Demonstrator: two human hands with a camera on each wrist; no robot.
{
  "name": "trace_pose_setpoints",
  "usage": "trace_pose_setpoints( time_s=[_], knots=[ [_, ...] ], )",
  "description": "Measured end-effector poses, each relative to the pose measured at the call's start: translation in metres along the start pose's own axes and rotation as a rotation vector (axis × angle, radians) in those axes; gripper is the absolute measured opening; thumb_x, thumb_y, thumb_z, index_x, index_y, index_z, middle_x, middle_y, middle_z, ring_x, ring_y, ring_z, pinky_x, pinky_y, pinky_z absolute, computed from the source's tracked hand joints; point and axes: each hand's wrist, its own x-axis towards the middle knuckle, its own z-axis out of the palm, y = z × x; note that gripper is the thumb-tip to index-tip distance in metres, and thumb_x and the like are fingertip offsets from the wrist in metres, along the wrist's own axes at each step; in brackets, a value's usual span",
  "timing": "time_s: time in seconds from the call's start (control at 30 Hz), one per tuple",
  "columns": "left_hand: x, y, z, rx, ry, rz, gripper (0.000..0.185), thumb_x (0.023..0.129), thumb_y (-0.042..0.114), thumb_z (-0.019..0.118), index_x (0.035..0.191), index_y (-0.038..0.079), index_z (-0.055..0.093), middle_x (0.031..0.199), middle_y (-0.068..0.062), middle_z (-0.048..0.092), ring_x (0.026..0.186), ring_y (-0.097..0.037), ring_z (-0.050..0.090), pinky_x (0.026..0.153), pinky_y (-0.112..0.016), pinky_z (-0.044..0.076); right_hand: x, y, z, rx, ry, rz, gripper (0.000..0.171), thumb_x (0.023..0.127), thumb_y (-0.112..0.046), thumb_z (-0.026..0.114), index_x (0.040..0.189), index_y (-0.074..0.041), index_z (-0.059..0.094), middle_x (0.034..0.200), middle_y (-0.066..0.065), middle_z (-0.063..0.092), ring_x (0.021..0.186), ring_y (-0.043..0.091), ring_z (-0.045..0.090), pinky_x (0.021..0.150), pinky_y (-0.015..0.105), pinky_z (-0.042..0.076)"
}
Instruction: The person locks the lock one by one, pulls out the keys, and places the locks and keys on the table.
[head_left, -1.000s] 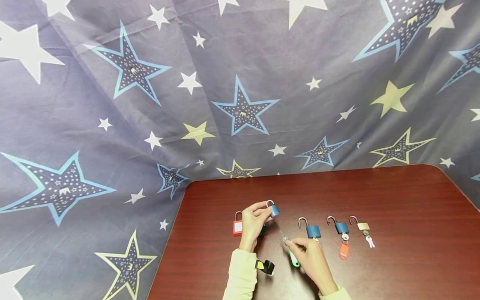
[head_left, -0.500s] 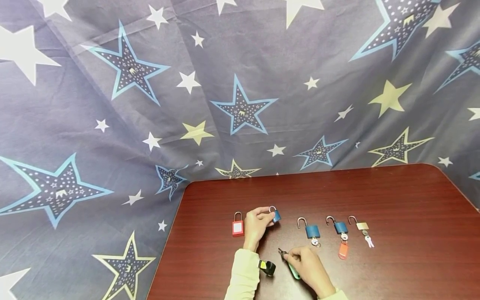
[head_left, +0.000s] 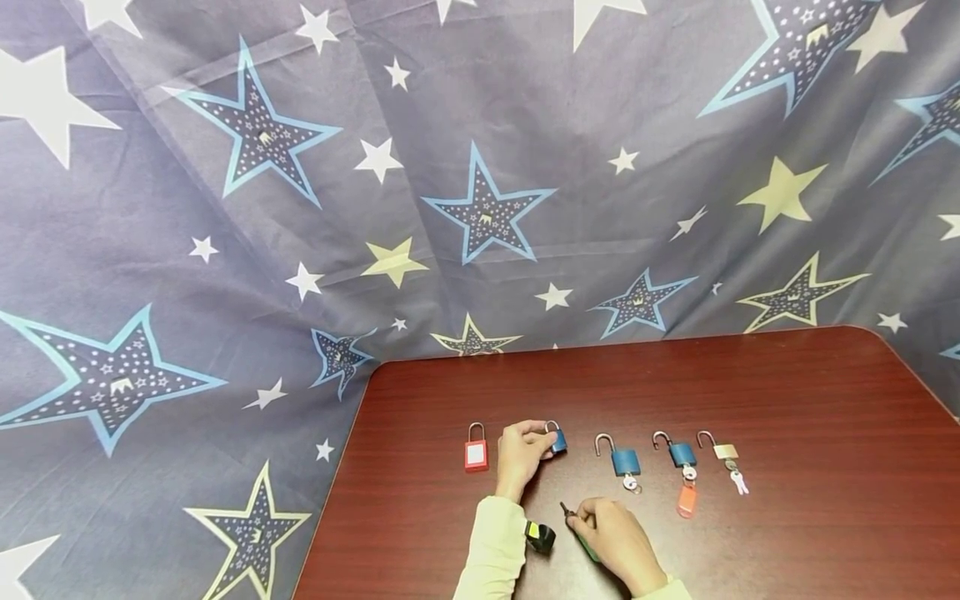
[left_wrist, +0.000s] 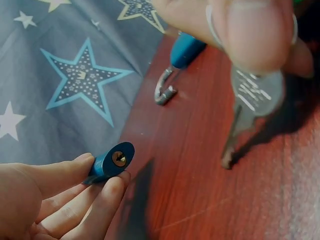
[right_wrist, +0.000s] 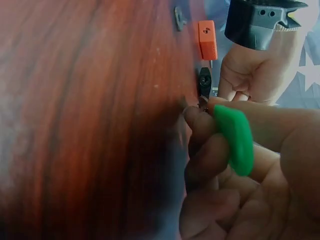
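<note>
Bright head view, dimmer wrist views, shadowed tabletop [left_wrist: 190, 185]

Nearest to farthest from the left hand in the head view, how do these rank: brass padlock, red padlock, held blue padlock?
1. Held blue padlock: gripped by the left hand.
2. Red padlock: lying to its left.
3. Brass padlock: rightmost padlock on the table.

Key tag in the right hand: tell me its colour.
The key tag is bright green, shown best in the right wrist view.

text: none legible | key [left_wrist: 260, 97]: marks [left_wrist: 252, 90] unreadable | red padlock [head_left: 476, 450]: white label [head_left: 476, 454], unreadable
</note>
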Motion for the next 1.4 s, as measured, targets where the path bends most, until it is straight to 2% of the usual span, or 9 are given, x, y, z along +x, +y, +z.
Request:
trace_pose_setpoints(
  time_s=[0.13,0.3,0.43,0.57,0.73,0.9,1.2,1.4],
  knots=[
    [0.0,-0.001,0.002,0.07,0.01,0.009,0.017,0.085,0.009,0.077,0.1,0.001,0.074,0.076,-0.007,0.076,0.066,-0.024,0.073,0.059,-0.025,0.058,0.001,0.001,0.001,-0.013,0.018,-0.003,0.03,0.082,-0.02,0.078,0.062,-0.021,0.057,0.054,-0.013,0.046,0.05,0.004,0.039,0.048,0.023,0.032],
    [0.0,-0.002,0.005,0.139,0.025,0.007,0.014,0.085,0.01,0.078,0.097,0.005,0.075,0.073,-0.002,0.075,0.063,-0.017,0.072,0.056,-0.02,0.054,0.001,0.001,0.002,-0.024,0.039,-0.014,0.029,0.079,-0.02,0.08,0.062,-0.021,0.057,0.055,-0.014,0.047,0.051,0.003,0.04,0.049,0.023,0.033],
    [0.0,-0.001,0.007,0.163,0.035,-0.001,0.013,0.085,0.012,0.078,0.097,0.007,0.075,0.072,0.0,0.075,0.06,-0.013,0.07,0.056,-0.02,0.054,0.002,0.0,0.002,-0.049,0.045,-0.002,0.03,0.077,-0.021,0.081,0.06,-0.023,0.057,0.055,-0.014,0.047,0.051,0.003,0.041,0.049,0.024,0.034],
    [0.001,0.002,0.01,0.211,0.064,0.005,0.013,0.083,0.012,0.078,0.094,0.006,0.075,0.07,0.001,0.074,0.057,-0.012,0.069,0.058,-0.019,0.052,0.001,0.001,0.001,-0.082,0.058,0.004,0.03,0.075,-0.024,0.082,0.06,-0.024,0.057,0.059,-0.01,0.055,0.052,0.008,0.047,0.048,0.028,0.035],
    [-0.001,0.006,0.012,0.307,0.119,0.02,0.014,0.081,0.012,0.081,0.092,0.005,0.076,0.07,0.001,0.073,0.054,-0.009,0.066,0.06,-0.023,0.053,0.002,0.001,0.001,-0.1,0.07,0.004,0.029,0.073,-0.024,0.084,0.06,-0.024,0.058,0.065,-0.006,0.063,0.056,0.013,0.056,0.05,0.033,0.041],
    [-0.002,0.005,0.014,0.391,0.148,0.034,0.015,0.08,0.015,0.082,0.09,0.005,0.076,0.069,0.002,0.072,0.052,-0.004,0.061,0.064,-0.027,0.053,0.002,0.002,0.002,-0.109,0.067,0.016,0.03,0.072,-0.023,0.084,0.06,-0.023,0.057,0.067,-0.004,0.064,0.057,0.016,0.058,0.051,0.035,0.041],
    [-0.001,0.004,0.014,0.358,0.143,0.03,0.016,0.08,0.012,0.082,0.093,0.004,0.075,0.072,0.0,0.071,0.048,-0.004,0.06,0.05,-0.019,0.05,0.001,0.0,0.002,-0.143,0.067,0.037,0.031,0.073,-0.023,0.083,0.063,-0.02,0.054,0.071,0.0,0.065,0.057,0.021,0.059,0.049,0.036,0.041],
    [-0.004,0.005,0.011,0.378,0.153,0.037,0.015,0.079,0.013,0.083,0.091,0.006,0.076,0.071,0.003,0.069,0.053,-0.004,0.061,0.055,-0.022,0.051,-0.001,-0.001,0.002,-0.143,0.077,0.03,0.034,0.073,-0.032,0.084,0.067,-0.02,0.053,0.072,-0.005,0.061,0.056,0.019,0.056,0.049,0.033,0.041]
  ],
)
